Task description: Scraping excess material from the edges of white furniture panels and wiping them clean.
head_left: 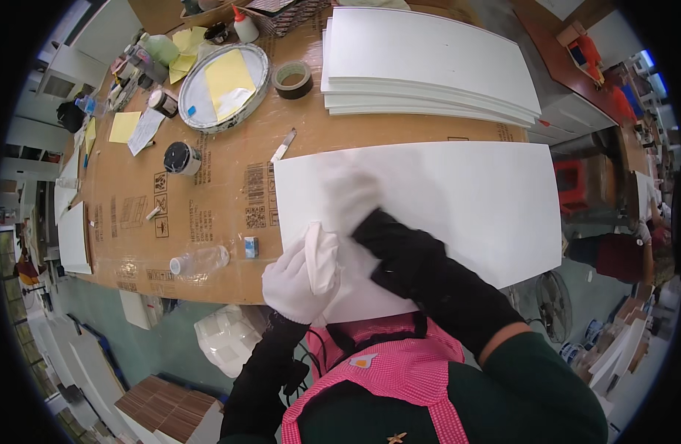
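A large white panel (473, 207) lies on the cardboard-covered table in front of me and juts out over its near edge. In a white glove, my left hand (294, 287) is closed around a folded white cloth (322, 259) at the panel's near left corner. My right hand (355, 189), also gloved in white, is over the panel's left half and smeared by motion. Its fingers and anything under them cannot be made out. Just beyond the panel's far left corner lies a small utility knife (284, 145).
A stack of white panels (429, 52) stands at the far right. Tape (293, 79), a round lid with yellow paper (255, 66), a dark-lidded jar (182, 158), a clear bottle (200, 260) and a small blue-white box (251, 247) are on the table. A fan (553, 302) stands at right.
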Action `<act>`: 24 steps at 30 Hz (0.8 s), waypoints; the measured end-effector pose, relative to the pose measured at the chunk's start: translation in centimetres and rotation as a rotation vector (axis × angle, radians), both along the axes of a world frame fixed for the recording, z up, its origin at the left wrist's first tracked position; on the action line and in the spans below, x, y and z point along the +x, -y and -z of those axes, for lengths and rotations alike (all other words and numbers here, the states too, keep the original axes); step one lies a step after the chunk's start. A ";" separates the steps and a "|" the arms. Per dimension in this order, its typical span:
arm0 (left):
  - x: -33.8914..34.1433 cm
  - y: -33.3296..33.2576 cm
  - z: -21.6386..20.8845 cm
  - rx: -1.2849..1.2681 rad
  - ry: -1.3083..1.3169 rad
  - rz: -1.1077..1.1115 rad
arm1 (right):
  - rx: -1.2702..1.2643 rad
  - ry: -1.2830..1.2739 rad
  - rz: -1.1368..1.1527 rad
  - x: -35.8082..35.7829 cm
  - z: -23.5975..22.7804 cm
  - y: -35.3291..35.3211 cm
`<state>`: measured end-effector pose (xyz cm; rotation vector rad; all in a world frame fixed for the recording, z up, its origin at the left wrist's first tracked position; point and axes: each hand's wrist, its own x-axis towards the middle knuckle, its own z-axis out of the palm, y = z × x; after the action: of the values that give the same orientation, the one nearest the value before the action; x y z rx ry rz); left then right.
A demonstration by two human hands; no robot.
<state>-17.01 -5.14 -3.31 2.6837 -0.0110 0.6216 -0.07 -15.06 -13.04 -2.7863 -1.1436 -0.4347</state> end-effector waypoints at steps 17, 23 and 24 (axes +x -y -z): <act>-0.5 -0.7 1.3 -0.244 0.092 0.030 | 0.504 -0.081 0.131 0.6 -5.8 1.3; -0.9 -1.2 -1.7 -0.185 -0.171 0.005 | 0.859 -0.742 -0.304 -1.3 -6.9 -5.3; -0.7 -1.3 -3.4 -0.179 -0.165 -0.016 | 0.796 -0.496 -0.249 -0.3 -5.3 -2.6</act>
<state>-17.68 -3.83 0.09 2.5538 0.1056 0.3837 -0.35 -12.42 -7.78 -1.8845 -0.9069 -0.1106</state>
